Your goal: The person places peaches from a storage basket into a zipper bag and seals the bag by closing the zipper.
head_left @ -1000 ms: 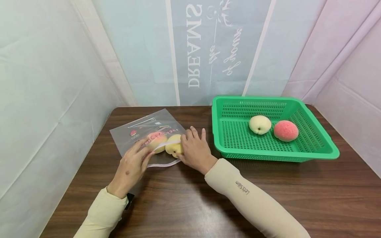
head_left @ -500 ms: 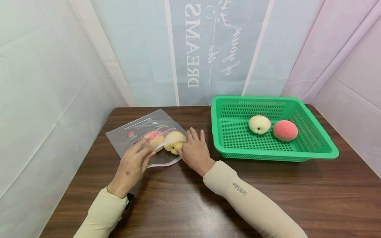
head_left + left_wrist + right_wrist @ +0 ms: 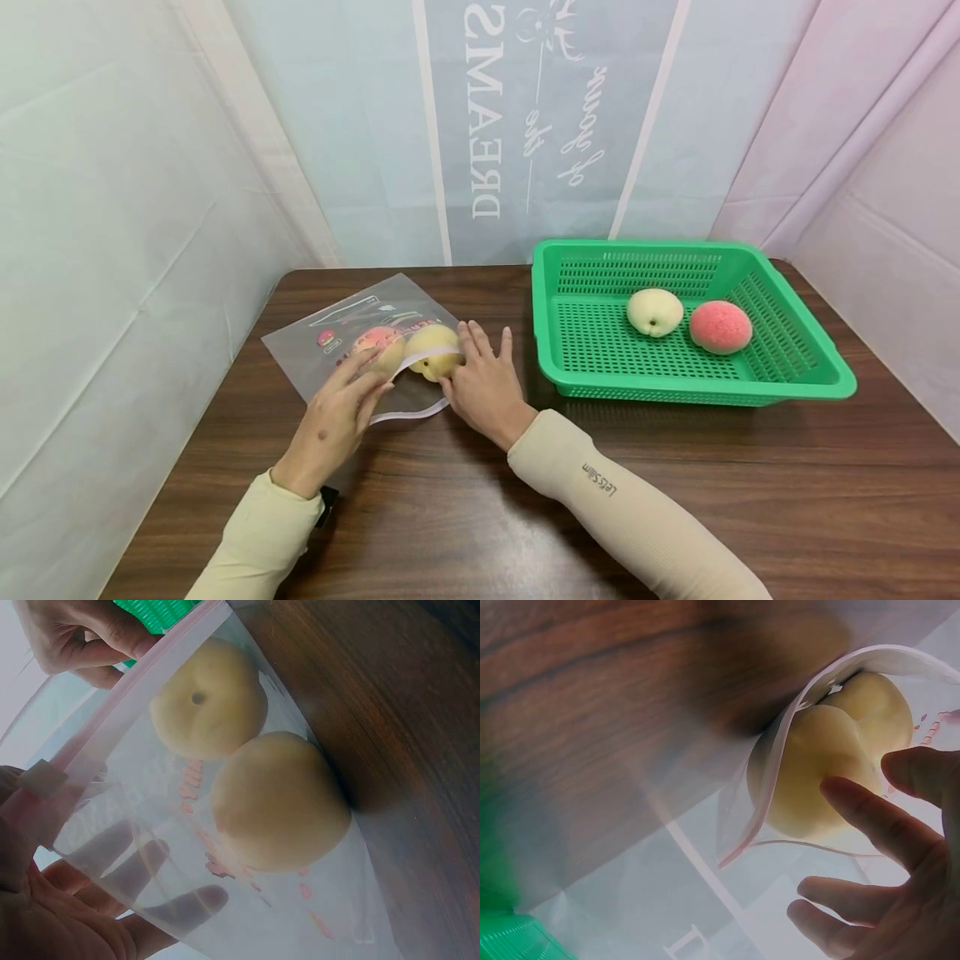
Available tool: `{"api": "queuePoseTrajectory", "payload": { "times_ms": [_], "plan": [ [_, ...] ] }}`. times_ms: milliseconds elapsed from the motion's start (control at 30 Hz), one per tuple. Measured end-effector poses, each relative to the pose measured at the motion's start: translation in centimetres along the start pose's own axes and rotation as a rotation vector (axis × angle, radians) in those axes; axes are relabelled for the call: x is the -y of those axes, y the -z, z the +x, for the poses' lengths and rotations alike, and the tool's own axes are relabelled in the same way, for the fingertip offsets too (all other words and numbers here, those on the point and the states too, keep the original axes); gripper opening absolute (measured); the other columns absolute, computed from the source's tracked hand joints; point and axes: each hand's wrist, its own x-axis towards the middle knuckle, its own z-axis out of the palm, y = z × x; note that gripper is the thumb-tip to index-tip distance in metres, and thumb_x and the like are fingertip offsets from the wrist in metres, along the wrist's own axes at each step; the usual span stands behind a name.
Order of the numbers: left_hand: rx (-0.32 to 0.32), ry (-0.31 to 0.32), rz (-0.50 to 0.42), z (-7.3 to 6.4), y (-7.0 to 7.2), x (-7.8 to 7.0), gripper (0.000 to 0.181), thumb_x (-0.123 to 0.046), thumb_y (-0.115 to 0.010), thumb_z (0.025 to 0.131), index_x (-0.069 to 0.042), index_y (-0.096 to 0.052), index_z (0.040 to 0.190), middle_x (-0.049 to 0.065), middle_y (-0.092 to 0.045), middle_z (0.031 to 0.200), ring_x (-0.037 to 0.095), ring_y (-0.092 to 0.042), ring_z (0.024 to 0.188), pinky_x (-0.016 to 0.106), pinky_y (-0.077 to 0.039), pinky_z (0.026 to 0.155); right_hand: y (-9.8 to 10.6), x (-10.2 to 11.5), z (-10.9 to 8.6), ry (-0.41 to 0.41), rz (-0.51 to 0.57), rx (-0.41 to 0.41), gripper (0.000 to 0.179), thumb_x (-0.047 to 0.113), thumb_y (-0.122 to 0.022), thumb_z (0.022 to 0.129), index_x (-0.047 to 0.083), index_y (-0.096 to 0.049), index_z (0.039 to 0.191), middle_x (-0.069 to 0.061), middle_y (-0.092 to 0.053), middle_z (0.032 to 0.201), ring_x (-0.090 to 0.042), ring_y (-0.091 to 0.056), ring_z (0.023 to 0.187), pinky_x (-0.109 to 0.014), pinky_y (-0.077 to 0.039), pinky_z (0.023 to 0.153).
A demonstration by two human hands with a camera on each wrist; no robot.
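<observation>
A clear zip bag (image 3: 330, 333) with printed pictures lies on the table. Inside it are a pink-and-yellow peach (image 3: 382, 346) and a yellow peach-shaped fruit (image 3: 431, 346), side by side, the yellow one nearer the mouth. My left hand (image 3: 333, 421) pinches the bag's rim, thumb near the slider (image 3: 43, 778) and fingers behind the film in the left wrist view. At the mouth's right end is my right hand (image 3: 486, 383), its fingers spread and fairly straight against the yellow fruit. In the right wrist view, one fingertip (image 3: 844, 793) overlaps that fruit.
To the right stands a green perforated basket (image 3: 555, 367). It holds a pale peach-shaped fruit (image 3: 654, 312) and a red one (image 3: 720, 327). The brown wooden table (image 3: 465, 517) meets white cloth walls (image 3: 135, 250) at its sides and a printed curtain behind.
My right hand has shifted slightly left, and both fruits have slid left, deeper into the bag. The bag's far end has moved left too. My left hand stays almost in place.
</observation>
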Motion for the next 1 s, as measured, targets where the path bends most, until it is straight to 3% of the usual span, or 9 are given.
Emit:
{"api": "queuePoseTrajectory", "payload": {
  "times_ms": [100, 300, 667, 867, 1000],
  "plan": [
    [0.009, 0.020, -0.012, 0.0, 0.0, 0.0, 0.017, 0.003, -0.079, 0.079, -0.002, -0.072, 0.094, 0.022, -0.062, 0.125, 0.037, -0.062, 0.114, 0.048, -0.050, 0.093, 0.0, 0.1, 0.1, 0.005, -0.011, 0.003, 0.031, 0.040, -0.062, 0.097, 0.014, -0.079, 0.095, -0.020, -0.047, 0.148, -0.034, -0.039, 0.140, -0.070, -0.030, 0.105],
    [0.019, 0.041, -0.032, -0.1, 0.0, 0.1, 0.010, 0.000, -0.076, 0.084, -0.004, -0.071, 0.092, 0.020, -0.061, 0.127, 0.034, -0.062, 0.115, 0.045, -0.048, 0.096, -0.1, 0.3, 0.2, 0.012, -0.046, 0.031, 0.031, 0.042, -0.060, 0.098, 0.017, -0.076, 0.108, -0.020, -0.037, 0.155, -0.034, -0.035, 0.143, -0.070, -0.031, 0.104],
    [0.012, 0.026, -0.047, 0.0, 0.0, 0.1, 0.015, 0.003, -0.077, 0.082, -0.003, -0.071, 0.094, 0.020, -0.063, 0.123, 0.034, -0.062, 0.115, 0.037, -0.046, 0.100, -0.2, 0.7, 0.5, 0.018, -0.111, 0.051, 0.042, 0.046, -0.060, 0.097, 0.024, -0.066, 0.132, -0.019, -0.032, 0.159, -0.034, -0.034, 0.143, -0.070, -0.033, 0.103],
    [0.029, 0.019, -0.079, 0.0, 0.0, 0.2, 0.018, 0.007, -0.074, 0.084, -0.002, -0.069, 0.099, 0.017, -0.066, 0.120, 0.032, -0.064, 0.113, 0.031, -0.047, 0.098, -0.4, 1.1, 0.7, 0.015, -0.112, 0.060, 0.043, 0.045, -0.060, 0.097, 0.025, -0.065, 0.134, -0.018, -0.028, 0.160, -0.035, -0.033, 0.144, -0.070, -0.033, 0.103],
    [0.031, 0.006, -0.088, 0.0, 0.0, 0.2, 0.022, 0.009, -0.073, 0.083, -0.003, -0.068, 0.100, 0.010, -0.069, 0.106, 0.025, -0.068, 0.100, 0.031, -0.052, 0.088, -0.6, 1.2, 0.8, 0.010, -0.131, 0.051, 0.042, 0.046, -0.061, 0.096, 0.025, -0.066, 0.133, -0.018, -0.027, 0.160, -0.034, -0.034, 0.143, -0.070, -0.034, 0.102]
  ]
}}
